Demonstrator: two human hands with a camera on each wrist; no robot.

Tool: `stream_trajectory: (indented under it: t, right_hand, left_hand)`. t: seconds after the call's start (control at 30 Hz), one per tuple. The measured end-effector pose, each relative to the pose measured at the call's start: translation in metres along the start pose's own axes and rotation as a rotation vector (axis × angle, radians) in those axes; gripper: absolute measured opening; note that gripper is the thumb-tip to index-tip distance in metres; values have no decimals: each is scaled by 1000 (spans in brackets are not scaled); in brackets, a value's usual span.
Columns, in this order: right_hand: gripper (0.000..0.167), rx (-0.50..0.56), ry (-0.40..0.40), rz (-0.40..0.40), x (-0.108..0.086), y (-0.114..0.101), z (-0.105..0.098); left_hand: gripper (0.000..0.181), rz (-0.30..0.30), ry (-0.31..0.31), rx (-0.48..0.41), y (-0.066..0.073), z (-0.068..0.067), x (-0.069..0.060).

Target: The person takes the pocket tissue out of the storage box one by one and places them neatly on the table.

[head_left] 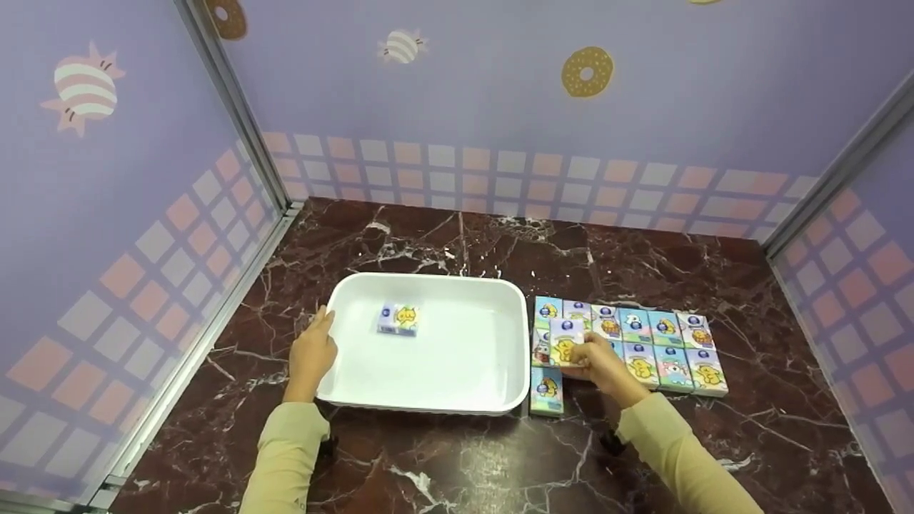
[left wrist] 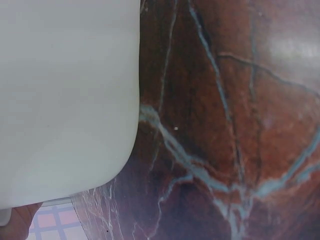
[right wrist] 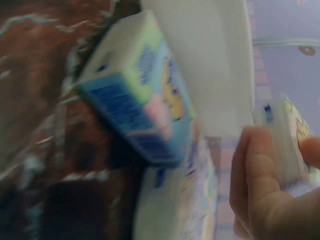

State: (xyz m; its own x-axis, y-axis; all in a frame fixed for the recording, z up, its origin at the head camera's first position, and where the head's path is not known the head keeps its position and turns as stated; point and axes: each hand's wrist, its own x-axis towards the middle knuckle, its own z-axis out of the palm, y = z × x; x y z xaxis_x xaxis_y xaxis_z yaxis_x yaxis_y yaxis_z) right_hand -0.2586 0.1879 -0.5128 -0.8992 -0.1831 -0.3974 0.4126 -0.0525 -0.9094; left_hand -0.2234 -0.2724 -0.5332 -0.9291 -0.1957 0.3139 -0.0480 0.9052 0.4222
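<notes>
A white plastic basin (head_left: pixel 428 385) stands on the dark red marbled tabletop, with one small tissue pack (head_left: pixel 398 319) lying flat inside it. At the basin's left rim my left hand (head_left: pixel 313 353) holds the edge; only a bit of that hand (left wrist: pixel 19 222) shows in the left wrist view. My right hand (head_left: pixel 598 364) pinches a purple-and-yellow tissue pack (head_left: pixel 565 341) between thumb and fingers, above the packs right of the basin. In the right wrist view this held pack (right wrist: pixel 282 140) is raised off the others.
Two rows of tissue packs (head_left: pixel 671 364) lie side by side right of the basin. One pack (head_left: pixel 546 391) juts toward me at their left end, close to the basin wall. Patterned purple panels (head_left: pixel 485 93) enclose the table at the back and sides.
</notes>
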Motion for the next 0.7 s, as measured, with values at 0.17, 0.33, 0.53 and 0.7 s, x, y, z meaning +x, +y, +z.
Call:
stream_trajectory:
  t: [0.17,0.33,0.53,0.7]
  right_hand:
    - [36,-123,-45,84,-5,12,-13]
    - [29,-253,-81,118,-8,21,-26]
    - [31,-266,-87,116,-13,32,-40]
    - [26,-316,-138,103,-19,39,-49]
  left_hand:
    - [43,8,1,-6,-1,0,0]
    - [43,5,-1,-5,-1,0,-1]
    - [42,10,8,-10,1,-1,-1]
    - [43,11,2,-8,0,0,-1]
